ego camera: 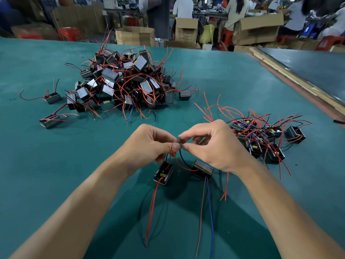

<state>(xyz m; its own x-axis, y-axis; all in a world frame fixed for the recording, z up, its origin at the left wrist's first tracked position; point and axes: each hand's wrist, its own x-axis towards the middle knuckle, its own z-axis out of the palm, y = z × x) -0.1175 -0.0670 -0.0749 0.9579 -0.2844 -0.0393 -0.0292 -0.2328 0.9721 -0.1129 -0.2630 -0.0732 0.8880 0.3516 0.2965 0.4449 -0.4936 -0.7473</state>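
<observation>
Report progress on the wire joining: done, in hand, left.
Done, probably: the smaller cluster of modules laid out at the right. In hand: the left hand and right hand pinch wire ends together above two modules. Left: the large heap farther back on the green table, plus a few strays beside it, so most of the job seems to remain.

Left black box (163,173): open face up, yellow part inside. Right black box (203,169): tilted. I see their red and black wires (173,153) meeting above, perhaps twisted together.
</observation>
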